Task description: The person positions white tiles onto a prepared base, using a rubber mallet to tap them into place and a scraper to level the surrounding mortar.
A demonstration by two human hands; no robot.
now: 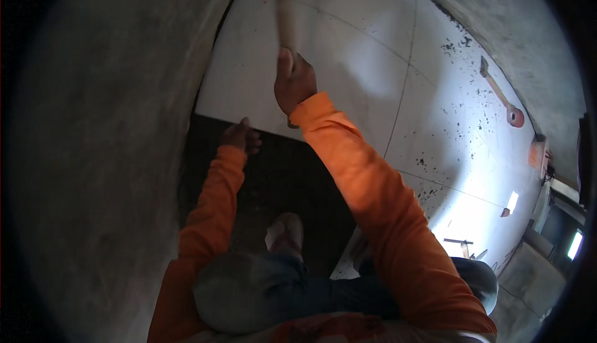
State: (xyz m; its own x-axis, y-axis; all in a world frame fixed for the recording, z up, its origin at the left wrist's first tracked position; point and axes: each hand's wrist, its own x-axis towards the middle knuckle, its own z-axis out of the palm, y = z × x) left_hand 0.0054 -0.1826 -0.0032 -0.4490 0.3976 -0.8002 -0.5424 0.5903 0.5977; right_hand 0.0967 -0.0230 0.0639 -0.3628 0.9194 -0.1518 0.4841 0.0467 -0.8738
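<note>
My right hand (295, 85) is closed round the wooden handle of a mallet (285, 23) with a blurred dark head, raised over the white floor tiles (242, 57) at the top of the view. My left hand (239, 136) is at the lower edge of the top-left tile, beside the dark untiled floor (236, 200), its fingers loosely bent and apart with nothing visible in them; whether it touches the tile is unclear.
Cement walls (106, 156) curve along both sides. A long-handled tool (497, 88) lies on the right tiles, with an orange object (538, 153) beyond it and small tools (463, 250) near my knee. Dark specks are scattered over the tiles. My sandalled foot (283, 234) is below.
</note>
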